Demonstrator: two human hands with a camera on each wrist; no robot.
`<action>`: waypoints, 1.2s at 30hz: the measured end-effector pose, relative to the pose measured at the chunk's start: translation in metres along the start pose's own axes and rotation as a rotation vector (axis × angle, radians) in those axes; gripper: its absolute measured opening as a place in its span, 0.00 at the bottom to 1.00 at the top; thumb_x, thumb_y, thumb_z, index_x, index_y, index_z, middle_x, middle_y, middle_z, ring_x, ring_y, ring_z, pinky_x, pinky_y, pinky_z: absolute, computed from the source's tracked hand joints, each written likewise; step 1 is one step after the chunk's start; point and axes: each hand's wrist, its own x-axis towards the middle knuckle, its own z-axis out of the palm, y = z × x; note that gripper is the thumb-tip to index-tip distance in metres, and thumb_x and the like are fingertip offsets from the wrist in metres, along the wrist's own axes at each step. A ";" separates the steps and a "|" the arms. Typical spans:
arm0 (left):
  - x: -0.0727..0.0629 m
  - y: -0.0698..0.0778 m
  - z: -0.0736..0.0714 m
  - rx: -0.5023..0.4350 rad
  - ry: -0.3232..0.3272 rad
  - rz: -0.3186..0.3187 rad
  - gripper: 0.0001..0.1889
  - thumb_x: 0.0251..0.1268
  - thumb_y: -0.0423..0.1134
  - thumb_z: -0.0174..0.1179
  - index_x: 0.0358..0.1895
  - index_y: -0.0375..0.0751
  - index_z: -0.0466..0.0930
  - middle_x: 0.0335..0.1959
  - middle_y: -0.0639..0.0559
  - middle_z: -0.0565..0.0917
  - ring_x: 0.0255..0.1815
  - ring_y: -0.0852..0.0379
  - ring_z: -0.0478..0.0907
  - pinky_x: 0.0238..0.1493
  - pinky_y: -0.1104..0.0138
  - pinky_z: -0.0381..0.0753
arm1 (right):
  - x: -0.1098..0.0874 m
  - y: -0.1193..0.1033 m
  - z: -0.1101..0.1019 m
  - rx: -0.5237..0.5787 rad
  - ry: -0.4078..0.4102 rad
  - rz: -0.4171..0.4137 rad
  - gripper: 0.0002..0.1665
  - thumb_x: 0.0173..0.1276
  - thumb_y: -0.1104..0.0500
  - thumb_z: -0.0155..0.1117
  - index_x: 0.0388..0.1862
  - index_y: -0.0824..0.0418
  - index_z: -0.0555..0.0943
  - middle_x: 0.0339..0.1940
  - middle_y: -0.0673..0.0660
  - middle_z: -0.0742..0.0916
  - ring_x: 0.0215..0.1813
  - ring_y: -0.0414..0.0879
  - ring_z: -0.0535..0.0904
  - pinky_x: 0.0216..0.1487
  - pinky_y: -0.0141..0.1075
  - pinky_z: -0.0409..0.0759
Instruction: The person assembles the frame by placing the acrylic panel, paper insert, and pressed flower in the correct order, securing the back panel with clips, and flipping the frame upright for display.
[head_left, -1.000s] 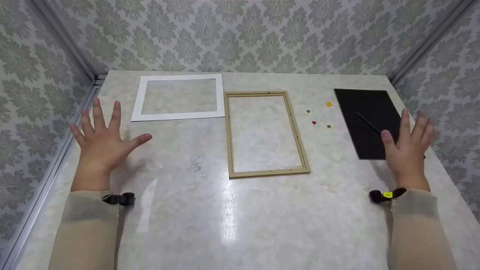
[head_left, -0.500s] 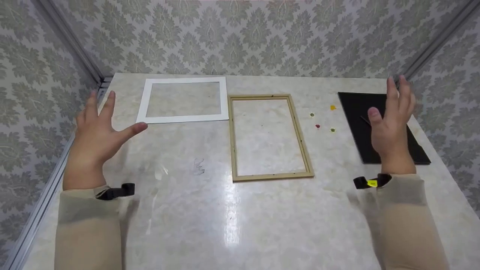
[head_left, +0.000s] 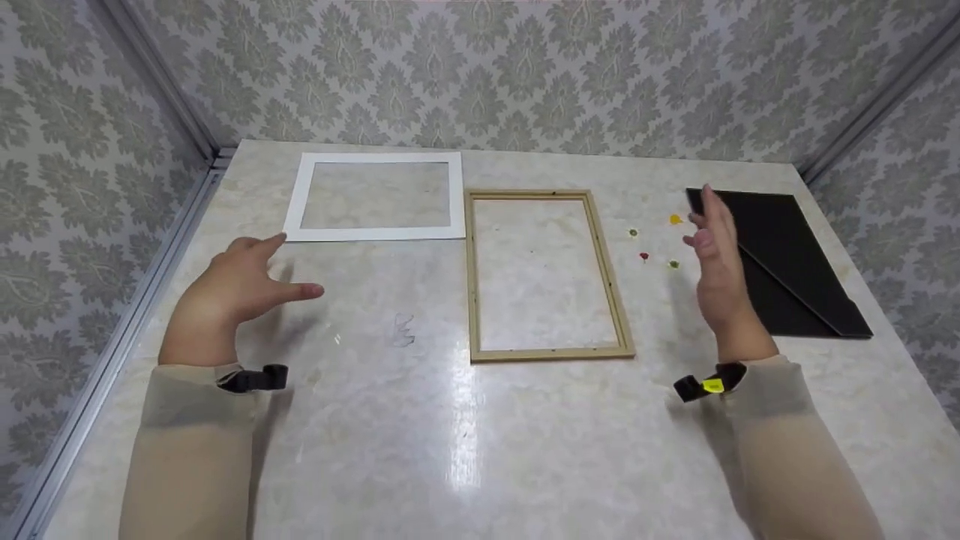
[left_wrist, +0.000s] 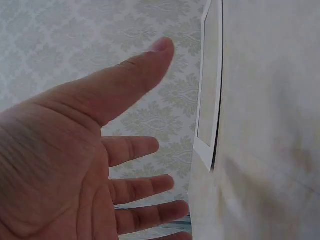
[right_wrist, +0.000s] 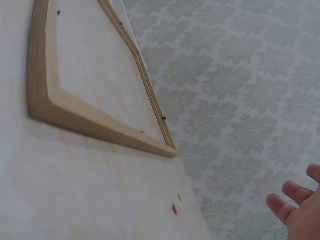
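Note:
My left hand [head_left: 232,289] hovers over the left side of the table with thumb and fingers spread and nothing in it. One fingertip overlaps the near left corner of the white mat frame [head_left: 375,234] in the head view. The left wrist view shows the bare palm [left_wrist: 60,165]. My right hand [head_left: 724,277] is held upright, empty, between several small pressed flowers and the black backing board [head_left: 795,255], partly covering the board's left edge. Among the flowers are a yellow one [head_left: 676,219] and a red one [head_left: 644,257]. A light wooden picture frame [head_left: 551,355] lies between the hands.
A small crumpled clear scrap [head_left: 403,330] lies left of the wooden frame. The marbled table [head_left: 555,450] is bounded by patterned walls [head_left: 510,75] at the back and sides. A stand flap [head_left: 791,289] crosses the black board diagonally.
My right hand has moved left, off the middle of the black board toward the flowers, and turned edge-on. My left hand has tilted, its fingers now pointing rightward. The objects stay put.

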 end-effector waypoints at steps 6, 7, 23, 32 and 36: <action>0.003 0.005 0.014 0.019 -0.084 -0.034 0.64 0.68 0.64 0.76 0.92 0.30 0.50 0.85 0.14 0.54 0.82 0.17 0.65 0.81 0.25 0.69 | -0.007 0.006 0.019 0.086 -0.045 0.132 0.50 0.90 0.34 0.51 0.96 0.60 0.54 0.94 0.65 0.60 0.76 0.49 0.71 0.68 0.29 0.76; 0.002 0.005 0.016 0.022 -0.092 -0.036 0.64 0.68 0.64 0.76 0.91 0.28 0.50 0.85 0.13 0.54 0.82 0.16 0.64 0.82 0.25 0.68 | -0.008 0.007 0.021 0.089 -0.048 0.154 0.48 0.91 0.36 0.50 0.96 0.61 0.55 0.93 0.67 0.62 0.74 0.47 0.73 0.66 0.29 0.77; 0.009 0.028 0.039 0.053 -0.017 -0.178 0.48 0.57 0.63 0.83 0.59 0.15 0.82 0.58 0.20 0.79 0.48 0.37 0.75 0.56 0.42 0.84 | -0.013 0.003 0.039 -0.123 -0.293 0.504 0.42 0.93 0.44 0.55 0.92 0.68 0.62 0.89 0.72 0.62 0.72 0.56 0.77 0.54 0.30 0.81; 0.007 0.036 0.042 0.044 -0.017 -0.207 0.45 0.56 0.60 0.86 0.57 0.18 0.84 0.49 0.29 0.84 0.43 0.41 0.75 0.47 0.51 0.82 | -0.016 -0.002 0.041 -0.404 -0.456 0.440 0.44 0.84 0.50 0.71 0.86 0.73 0.69 0.80 0.77 0.72 0.72 0.68 0.77 0.73 0.58 0.79; 0.007 0.040 0.043 0.033 -0.036 -0.226 0.44 0.59 0.56 0.86 0.61 0.18 0.82 0.47 0.34 0.86 0.42 0.43 0.77 0.45 0.54 0.82 | -0.018 -0.002 0.042 -0.440 -0.472 0.444 0.41 0.82 0.55 0.73 0.84 0.72 0.72 0.81 0.76 0.73 0.70 0.67 0.78 0.67 0.53 0.81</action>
